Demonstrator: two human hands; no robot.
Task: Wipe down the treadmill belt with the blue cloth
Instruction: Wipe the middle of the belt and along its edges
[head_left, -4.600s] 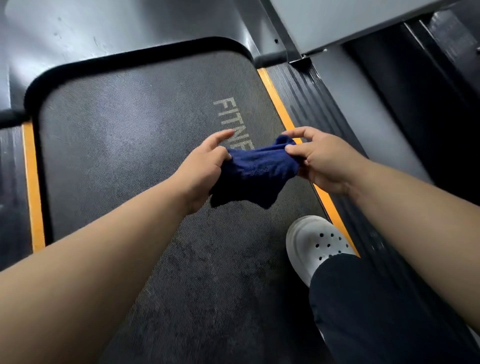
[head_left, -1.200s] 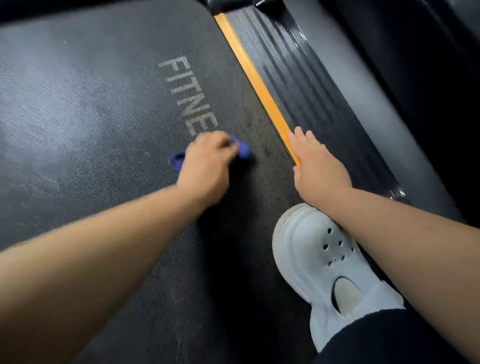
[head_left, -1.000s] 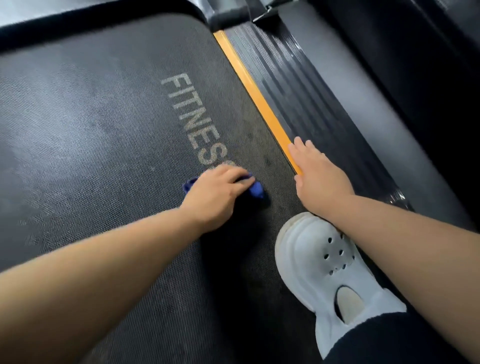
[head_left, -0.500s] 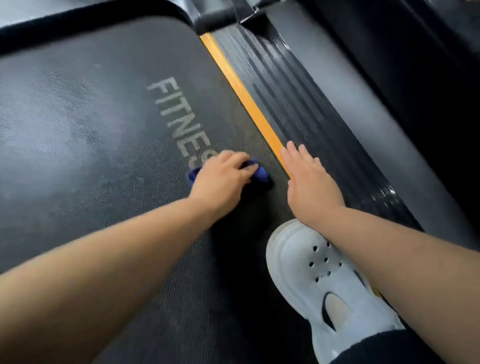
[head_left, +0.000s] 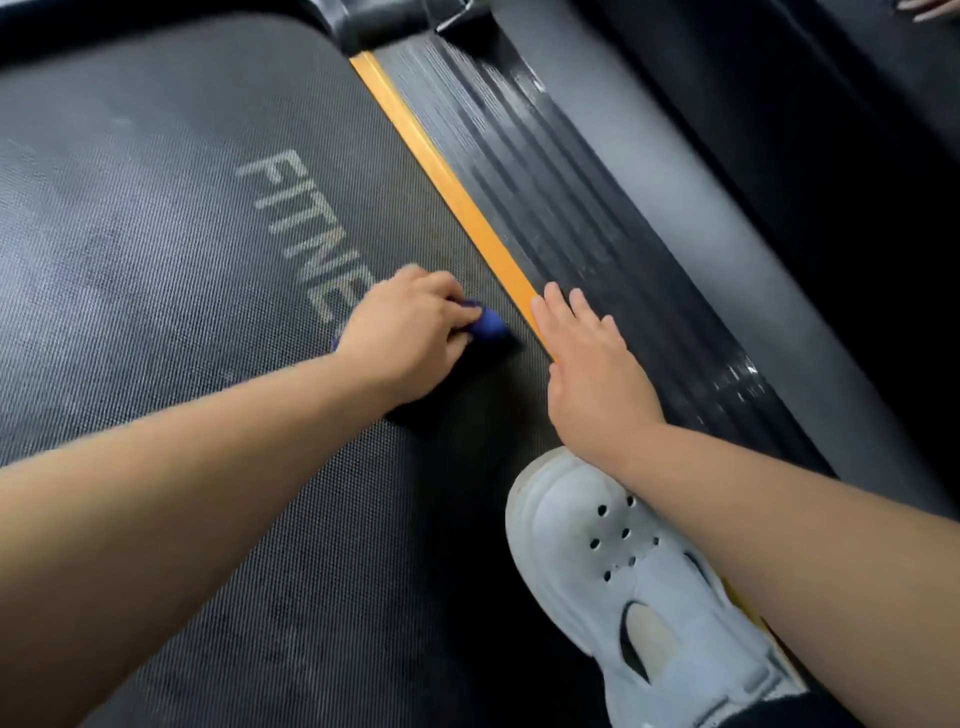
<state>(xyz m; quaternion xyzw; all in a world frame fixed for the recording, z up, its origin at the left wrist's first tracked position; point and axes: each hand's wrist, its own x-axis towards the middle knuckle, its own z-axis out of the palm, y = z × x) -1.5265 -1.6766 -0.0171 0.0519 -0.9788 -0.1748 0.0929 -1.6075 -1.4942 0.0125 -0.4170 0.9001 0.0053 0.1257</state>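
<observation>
My left hand (head_left: 410, 332) lay knuckles up on the treadmill belt (head_left: 156, 270), its fingers curled over the blue cloth (head_left: 488, 323) and pressing it onto the dark woven surface. Most of the cloth was hidden under my palm. Only a small bunched lump stuck out at 3 o'clock from my fingers, with a sliver of blue at the 9 o'clock side of my hand.

Pale grey lettering (head_left: 306, 234) was printed on the belt at 11 o'clock from that hand. I could read "FITNE". The letters ran down towards my knuckles, and whatever followed was covered by my hand. I saw no other writing.

At 3 o'clock from the cloth, near it but not touching, my right hand (head_left: 592, 374) lay palm down with its fingers straight and slightly spread, pointing to about 11 o'clock. It held nothing. It rested across the yellow strip (head_left: 441, 176) that edges the belt, with its outer fingers reaching onto the black ribbed side rail (head_left: 571, 218) beyond. Motion blur smeared the ribs at 12 o'clock.

At 6 o'clock from my right hand, 1 white clog (head_left: 613, 561) with small round holes stood on the belt by the strip, partly crossed by my right forearm. A dark trouser leg (head_left: 779, 717) covered its heel.
</observation>
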